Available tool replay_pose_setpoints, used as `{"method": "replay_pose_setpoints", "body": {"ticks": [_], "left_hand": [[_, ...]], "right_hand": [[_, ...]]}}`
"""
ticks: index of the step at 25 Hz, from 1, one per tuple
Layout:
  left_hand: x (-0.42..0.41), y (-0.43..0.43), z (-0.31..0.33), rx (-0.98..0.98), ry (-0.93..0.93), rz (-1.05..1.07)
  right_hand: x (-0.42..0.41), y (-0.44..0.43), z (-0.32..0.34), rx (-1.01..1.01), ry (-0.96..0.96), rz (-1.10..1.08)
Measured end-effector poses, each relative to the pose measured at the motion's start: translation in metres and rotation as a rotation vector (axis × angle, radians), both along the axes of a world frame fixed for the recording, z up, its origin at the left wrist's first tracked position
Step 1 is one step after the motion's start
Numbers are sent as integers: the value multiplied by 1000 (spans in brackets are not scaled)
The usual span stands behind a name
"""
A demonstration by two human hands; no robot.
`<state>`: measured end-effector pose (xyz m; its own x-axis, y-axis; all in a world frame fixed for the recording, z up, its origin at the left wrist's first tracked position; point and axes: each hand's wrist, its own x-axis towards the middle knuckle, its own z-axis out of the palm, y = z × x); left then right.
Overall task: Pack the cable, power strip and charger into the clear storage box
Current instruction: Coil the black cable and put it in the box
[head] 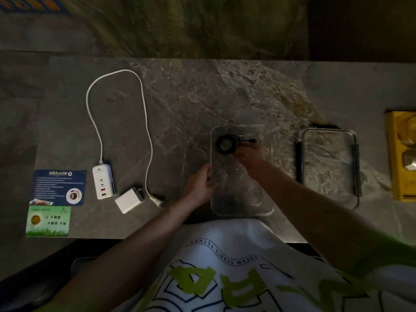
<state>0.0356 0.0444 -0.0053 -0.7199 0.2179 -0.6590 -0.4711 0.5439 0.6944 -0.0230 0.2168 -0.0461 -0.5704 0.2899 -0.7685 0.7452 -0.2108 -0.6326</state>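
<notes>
On the grey marbled counter (202, 97) a clear storage box (265, 208) stands close to the near edge, about the middle of its length. A coiled black cable (225, 144) lies inside at the box's far end, one plug end sticking out toward the right. The right hand (251, 154) reaches down into the box with its fingertips on the coil; whether they pinch it or only rest on it cannot be told in the dim light. The left hand (199, 183) is cupped against the box's left wall, fingers curled on the rim.

Well to the left lies the white power strip (102, 182), its long white cord (144, 109) looping toward the far edge and back to a plug (157, 200) near the near edge. The strip shows a small dark mark at its top and ports down its face; no brand can be read. The white charger (129, 200) lies between the strip and the plug, prongs pointing away.

Near the left near corner lie a blue card (58, 188) with small unreadable white lines and a green card (48, 221) with Chinese characters. Right of the box rests a clear lid (329, 167), and at the right edge a yellow object (403, 158). The person's white shirt (225, 266) bears lime-green letters and a curved line of small print, unreadable here.
</notes>
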Motion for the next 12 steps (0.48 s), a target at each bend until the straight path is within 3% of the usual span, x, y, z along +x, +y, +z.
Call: {"method": "replay_pose_setpoints", "body": {"ticks": [7,9,12], "left_hand": [[0,0,1,-64,-15,5],[-1,1,3,-78,-27,-3],[0,1,2,-68,-34,33]], "right_hand": [[27,15,15,8,47,2],[39,20,30,224,151,171],[68,30,49,723,324,449]]}}
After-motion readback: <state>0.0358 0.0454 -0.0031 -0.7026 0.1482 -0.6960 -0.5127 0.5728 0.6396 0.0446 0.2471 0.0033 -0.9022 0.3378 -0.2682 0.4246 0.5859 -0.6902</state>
